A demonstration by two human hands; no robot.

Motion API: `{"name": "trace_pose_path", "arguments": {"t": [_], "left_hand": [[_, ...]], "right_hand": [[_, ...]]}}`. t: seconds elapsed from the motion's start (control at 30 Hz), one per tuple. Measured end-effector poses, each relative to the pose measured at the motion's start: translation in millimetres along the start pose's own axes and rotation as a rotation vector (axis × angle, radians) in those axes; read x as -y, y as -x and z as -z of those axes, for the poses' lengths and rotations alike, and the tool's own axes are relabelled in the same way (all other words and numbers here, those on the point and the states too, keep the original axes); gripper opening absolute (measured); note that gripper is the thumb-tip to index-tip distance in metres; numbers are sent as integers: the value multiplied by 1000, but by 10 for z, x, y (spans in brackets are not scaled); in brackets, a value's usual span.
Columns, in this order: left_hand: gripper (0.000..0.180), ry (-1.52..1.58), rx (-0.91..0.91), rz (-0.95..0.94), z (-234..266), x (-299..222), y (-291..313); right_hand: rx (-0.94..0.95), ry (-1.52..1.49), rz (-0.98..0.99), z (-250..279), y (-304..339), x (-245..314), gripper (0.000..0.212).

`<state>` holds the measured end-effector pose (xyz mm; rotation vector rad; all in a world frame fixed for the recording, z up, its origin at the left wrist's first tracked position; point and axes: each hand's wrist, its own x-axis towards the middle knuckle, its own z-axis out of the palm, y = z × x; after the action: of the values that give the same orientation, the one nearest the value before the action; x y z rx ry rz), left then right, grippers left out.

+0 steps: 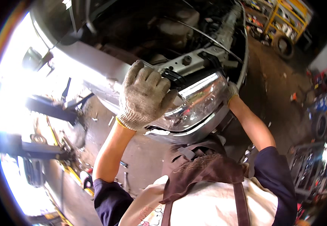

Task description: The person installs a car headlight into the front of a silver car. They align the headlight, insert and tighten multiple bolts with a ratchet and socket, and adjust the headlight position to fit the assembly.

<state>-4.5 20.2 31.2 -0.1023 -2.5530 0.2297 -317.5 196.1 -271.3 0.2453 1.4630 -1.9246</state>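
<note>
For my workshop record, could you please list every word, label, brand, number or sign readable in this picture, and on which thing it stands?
Nothing is clear enough to quote.
Brown cloth flap on the chest: faint curved lettering, too unclear to read.
Cream cloth apron front: small reddish letters beside a printed cartoon figure, too small to read.
Clear curved plastic headlamp: no readable lettering.

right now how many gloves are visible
2: one glove on the left hand, left of the headlight, another glove on the right hand, partly hidden at the headlight's right end.
</note>
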Motion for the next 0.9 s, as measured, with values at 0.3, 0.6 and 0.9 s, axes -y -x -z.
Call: {"name": "trace_pose_path", "arguments": {"t": [0.3,0.6,0.9], "left_hand": [[14,-111,39,-64,-116,-215,-137],[18,-175,80,-101,-127,-265,-150],[36,-180,126,-89,-200,-285,-306]], "right_hand": [[-379,-121,73,-151,260,-67,23],[-499,-23,89,-114,214,-103,29],[-398,317,175,162,-159,-100,36]]}}
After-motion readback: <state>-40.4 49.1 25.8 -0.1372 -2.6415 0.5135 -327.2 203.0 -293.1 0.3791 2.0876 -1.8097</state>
